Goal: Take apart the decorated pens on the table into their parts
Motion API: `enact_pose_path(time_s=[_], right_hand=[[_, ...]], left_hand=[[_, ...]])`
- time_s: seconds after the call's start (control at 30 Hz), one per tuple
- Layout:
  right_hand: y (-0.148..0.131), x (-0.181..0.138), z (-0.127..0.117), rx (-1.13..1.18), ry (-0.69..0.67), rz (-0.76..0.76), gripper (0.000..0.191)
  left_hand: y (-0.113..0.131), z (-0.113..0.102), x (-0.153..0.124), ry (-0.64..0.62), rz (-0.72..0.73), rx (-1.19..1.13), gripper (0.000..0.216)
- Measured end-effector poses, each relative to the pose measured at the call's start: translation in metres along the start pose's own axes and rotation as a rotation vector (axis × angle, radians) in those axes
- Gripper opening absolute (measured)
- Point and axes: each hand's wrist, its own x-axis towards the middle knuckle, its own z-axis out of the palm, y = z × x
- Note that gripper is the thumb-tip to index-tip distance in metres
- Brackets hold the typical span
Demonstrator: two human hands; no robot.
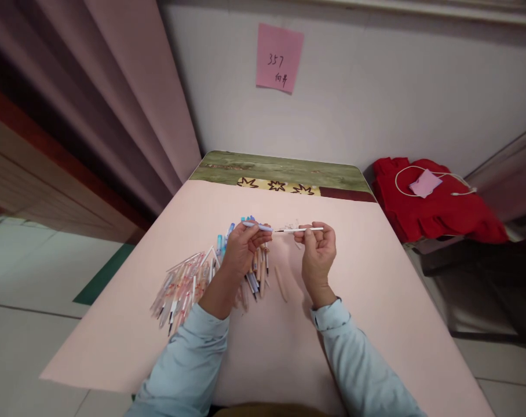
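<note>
My left hand [245, 243] pinches a light blue-purple pen barrel [258, 226] between thumb and fingers, its end pointing right. In my right hand [318, 243] is a thin white pen refill [310, 229] with a dark tip. That tip lies level with the barrel's end, close to it; whether they touch I cannot tell. Under and beside my left hand lie several blue and tan pen parts [254, 284], partly hidden by the hand. Left of my forearm spreads a heap of clear and pinkish pens [180, 284]. A single tan pen barrel [281, 282] lies between the hands, nearer to me.
A pale pink sheet [376, 324] covers most of the table, whose green wood-patterned end [284, 165] meets the wall. Small clear bits [291, 223] lie behind my hands. Red cloth [437, 208] with a white cable sits at right. A curtain [128, 87] hangs at left.
</note>
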Motion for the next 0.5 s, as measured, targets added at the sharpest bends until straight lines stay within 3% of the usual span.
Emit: enact_pose_path(time_s=[0.5], right_hand=[[-0.0007,-0.0039,0.0022,0.027,-0.035,0.012,0.023]], left_hand=[[-0.0007,0.0037,-0.0035,0.000,-0.014,-0.014,0.026]])
